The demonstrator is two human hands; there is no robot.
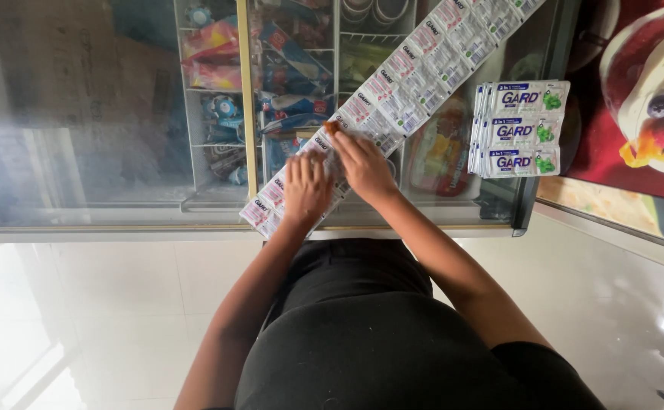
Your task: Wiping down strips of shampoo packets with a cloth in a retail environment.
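while both hands, left hand [307, 190] and right hand [362, 163], pinch it, sachet strip [415, 72] runs diagonally lower-left to upper-right

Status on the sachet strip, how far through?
Done: a stack of separated white-and-blue sachet sheets lies to the right on the glass freezer lid. In hand: left hand presses the long white sachet strip near its lower end, right hand grips it just above. Left: most of the strip, running uncut to the top edge.
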